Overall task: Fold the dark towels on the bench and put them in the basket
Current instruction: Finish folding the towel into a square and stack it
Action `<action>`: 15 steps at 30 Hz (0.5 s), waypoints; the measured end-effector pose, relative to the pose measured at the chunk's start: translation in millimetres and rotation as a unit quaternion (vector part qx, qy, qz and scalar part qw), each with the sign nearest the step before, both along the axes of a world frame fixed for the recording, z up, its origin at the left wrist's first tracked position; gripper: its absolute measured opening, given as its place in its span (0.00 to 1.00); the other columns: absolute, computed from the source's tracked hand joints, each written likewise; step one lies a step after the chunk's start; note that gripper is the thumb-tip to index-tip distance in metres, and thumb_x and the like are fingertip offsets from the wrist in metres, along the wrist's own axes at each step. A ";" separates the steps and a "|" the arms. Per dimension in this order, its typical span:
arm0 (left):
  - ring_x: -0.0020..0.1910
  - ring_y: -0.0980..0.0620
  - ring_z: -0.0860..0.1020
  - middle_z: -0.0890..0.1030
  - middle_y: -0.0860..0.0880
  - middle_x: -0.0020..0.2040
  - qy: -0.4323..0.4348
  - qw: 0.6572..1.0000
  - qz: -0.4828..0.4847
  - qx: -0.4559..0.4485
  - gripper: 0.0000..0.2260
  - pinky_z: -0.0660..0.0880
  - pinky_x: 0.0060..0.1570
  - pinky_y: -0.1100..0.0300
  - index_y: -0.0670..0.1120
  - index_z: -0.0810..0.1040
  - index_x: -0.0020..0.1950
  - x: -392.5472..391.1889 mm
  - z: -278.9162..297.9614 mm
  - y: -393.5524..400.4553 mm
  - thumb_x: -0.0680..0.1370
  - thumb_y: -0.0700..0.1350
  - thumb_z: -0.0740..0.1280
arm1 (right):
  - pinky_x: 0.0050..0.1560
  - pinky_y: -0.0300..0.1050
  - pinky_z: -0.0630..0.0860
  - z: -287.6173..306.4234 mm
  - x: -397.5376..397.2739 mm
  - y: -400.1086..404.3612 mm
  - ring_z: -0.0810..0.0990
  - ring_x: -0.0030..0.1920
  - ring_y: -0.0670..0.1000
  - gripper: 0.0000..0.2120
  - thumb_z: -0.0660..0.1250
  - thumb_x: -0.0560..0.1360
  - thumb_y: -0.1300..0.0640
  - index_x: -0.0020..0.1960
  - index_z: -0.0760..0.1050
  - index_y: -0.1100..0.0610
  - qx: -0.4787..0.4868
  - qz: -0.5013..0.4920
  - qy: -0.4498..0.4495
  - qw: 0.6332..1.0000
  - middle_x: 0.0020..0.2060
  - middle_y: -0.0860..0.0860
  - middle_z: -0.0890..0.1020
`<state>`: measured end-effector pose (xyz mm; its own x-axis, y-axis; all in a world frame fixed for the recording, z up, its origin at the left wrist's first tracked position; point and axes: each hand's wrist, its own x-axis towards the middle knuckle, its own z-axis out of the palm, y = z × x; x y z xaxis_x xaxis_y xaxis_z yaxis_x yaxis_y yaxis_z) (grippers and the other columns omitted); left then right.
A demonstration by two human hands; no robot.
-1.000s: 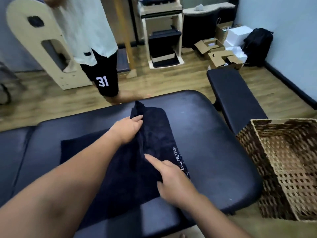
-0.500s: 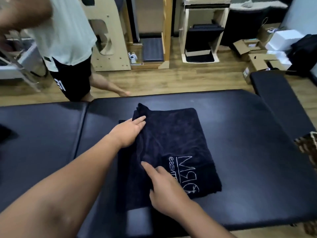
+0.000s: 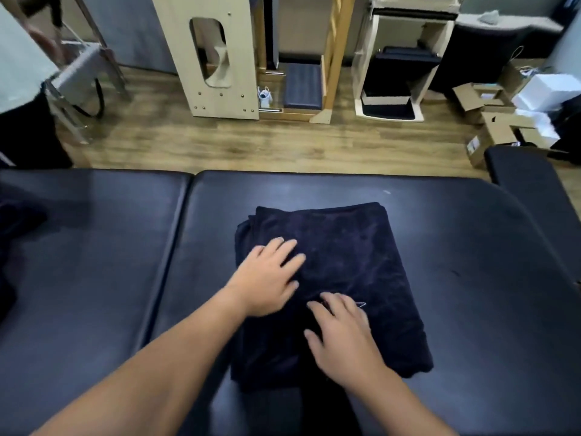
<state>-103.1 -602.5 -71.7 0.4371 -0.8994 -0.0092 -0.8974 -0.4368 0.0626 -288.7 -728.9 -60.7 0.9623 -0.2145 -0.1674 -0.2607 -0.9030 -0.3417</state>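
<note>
A dark navy towel, folded into a rectangle, lies flat on the black padded bench in front of me. My left hand rests on its left part with the fingers spread flat. My right hand lies flat on the towel's near middle, covering most of a white printed logo. Another dark cloth sits at the bench's far left edge, blurred. The basket is out of view.
A second black padded bench stands to the right. Cardboard and white boxes lie on the wooden floor behind it. Wooden furniture and a white shelf unit stand beyond. A person stands at far left.
The view swung left, so the basket left the frame. The towel now lies folded over. Both hands moved from its left edge onto its top and spread flat.
</note>
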 end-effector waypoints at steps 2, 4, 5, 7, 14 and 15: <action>0.81 0.37 0.43 0.44 0.44 0.84 0.060 0.989 0.075 0.108 0.33 0.51 0.75 0.35 0.55 0.48 0.83 -14.5 -16.0 -0.9 0.81 0.68 0.47 | 0.75 0.65 0.56 -8.5 -11.5 -22.8 0.55 0.79 0.62 0.29 0.58 0.78 0.36 0.77 0.60 0.39 -0.066 -0.015 0.077 0.995 0.80 0.52 0.59; 0.80 0.36 0.36 0.36 0.43 0.82 0.080 0.968 0.197 0.136 0.38 0.42 0.73 0.28 0.51 0.38 0.83 -16.8 -23.0 0.1 0.79 0.71 0.43 | 0.75 0.67 0.51 -12.6 -24.6 -44.5 0.49 0.80 0.62 0.32 0.52 0.77 0.30 0.79 0.53 0.35 -0.094 -0.054 0.090 0.990 0.82 0.51 0.54; 0.80 0.35 0.37 0.37 0.41 0.82 0.080 0.954 0.245 0.150 0.40 0.40 0.71 0.27 0.47 0.39 0.83 -15.9 -19.7 -1.3 0.79 0.71 0.44 | 0.75 0.67 0.50 -12.8 -28.7 -53.9 0.47 0.81 0.61 0.34 0.49 0.76 0.28 0.80 0.52 0.37 -0.101 -0.080 0.092 0.987 0.82 0.52 0.53; 0.80 0.34 0.40 0.43 0.36 0.82 0.046 0.944 0.284 0.162 0.41 0.40 0.71 0.26 0.38 0.50 0.82 -12.3 -10.3 -10.8 0.79 0.67 0.46 | 0.75 0.69 0.49 -9.6 -27.4 -66.8 0.46 0.81 0.60 0.38 0.46 0.75 0.26 0.81 0.53 0.41 -0.104 -0.106 0.104 0.983 0.82 0.53 0.51; 0.79 0.36 0.32 0.30 0.45 0.80 0.134 0.963 0.212 0.099 0.38 0.41 0.73 0.31 0.59 0.35 0.81 3.5 -14.8 -57.2 0.77 0.74 0.42 | 0.75 0.72 0.42 -7.4 55.1 -100.2 0.32 0.79 0.61 0.40 0.48 0.76 0.27 0.81 0.38 0.42 -0.078 -0.101 0.114 0.985 0.80 0.56 0.35; 0.78 0.35 0.31 0.30 0.43 0.80 0.127 0.957 0.234 0.114 0.40 0.40 0.73 0.29 0.58 0.33 0.81 5.2 -18.9 -59.6 0.75 0.76 0.42 | 0.75 0.72 0.40 -9.7 68.0 -109.0 0.32 0.79 0.61 0.41 0.48 0.76 0.26 0.81 0.36 0.41 -0.077 -0.101 0.127 0.984 0.80 0.56 0.35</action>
